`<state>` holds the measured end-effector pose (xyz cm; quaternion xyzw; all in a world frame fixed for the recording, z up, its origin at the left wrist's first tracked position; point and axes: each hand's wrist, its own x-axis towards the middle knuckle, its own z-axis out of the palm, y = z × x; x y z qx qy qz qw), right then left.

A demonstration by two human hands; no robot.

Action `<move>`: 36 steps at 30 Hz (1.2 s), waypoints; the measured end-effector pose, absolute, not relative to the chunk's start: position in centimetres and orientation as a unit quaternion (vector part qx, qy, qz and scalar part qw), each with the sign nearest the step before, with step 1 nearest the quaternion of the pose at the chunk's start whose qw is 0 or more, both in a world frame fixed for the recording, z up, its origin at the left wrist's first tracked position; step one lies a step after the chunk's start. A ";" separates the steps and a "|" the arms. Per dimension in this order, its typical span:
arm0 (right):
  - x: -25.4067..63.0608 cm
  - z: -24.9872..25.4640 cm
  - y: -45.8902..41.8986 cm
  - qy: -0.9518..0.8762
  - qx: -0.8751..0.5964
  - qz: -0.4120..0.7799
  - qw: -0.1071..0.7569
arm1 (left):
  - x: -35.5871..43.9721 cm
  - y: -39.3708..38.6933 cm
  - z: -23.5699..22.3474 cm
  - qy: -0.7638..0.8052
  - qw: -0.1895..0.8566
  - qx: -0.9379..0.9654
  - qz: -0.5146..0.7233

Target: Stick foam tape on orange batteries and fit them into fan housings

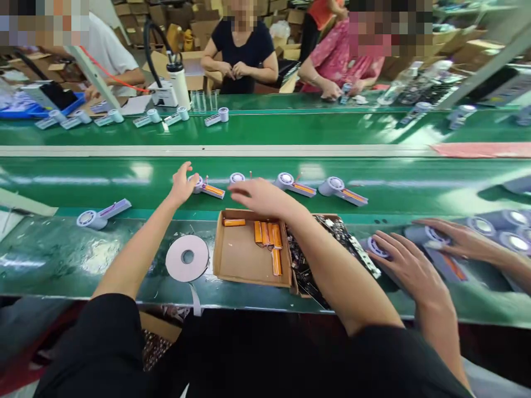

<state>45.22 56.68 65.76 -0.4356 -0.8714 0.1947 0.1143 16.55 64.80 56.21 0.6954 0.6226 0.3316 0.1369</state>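
My left hand (182, 185) reaches over the green conveyor belt, its fingers apart, with the thumb at the round head of a lilac handheld fan (196, 184). An orange battery (213, 190) lies in that fan's open handle. My right hand (259, 196) is stretched out flat over a second handheld fan (237, 178), hiding its handle; whether it touches the fan I cannot tell. Two more fans, one nearer (286, 180) and one farther right (333, 186), lie on the belt with orange in their handles. Below my hands, a cardboard tray (238, 265) holds several orange batteries (267, 234).
A roll of white tape (178, 262) lies left of the tray; a box of small dark parts (307, 260) is right of it. Another fan (92, 219) rests at left. At right, a co-worker's hands (409, 265) handle fans. People stand across the far belt (290, 127).
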 end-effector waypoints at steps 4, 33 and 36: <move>51.8 65.1 46.2 -0.856 -0.428 0.239 0.165 | 12.5 52.8 55.4 0.462 0.182 0.846 0.195; 38.4 56.7 67.5 -0.812 -0.546 0.201 -0.056 | 22.5 70.0 53.3 0.634 0.223 0.714 0.196; 38.6 56.5 68.4 -0.797 -0.559 0.219 -0.071 | 23.2 70.0 53.1 0.647 0.229 0.689 0.232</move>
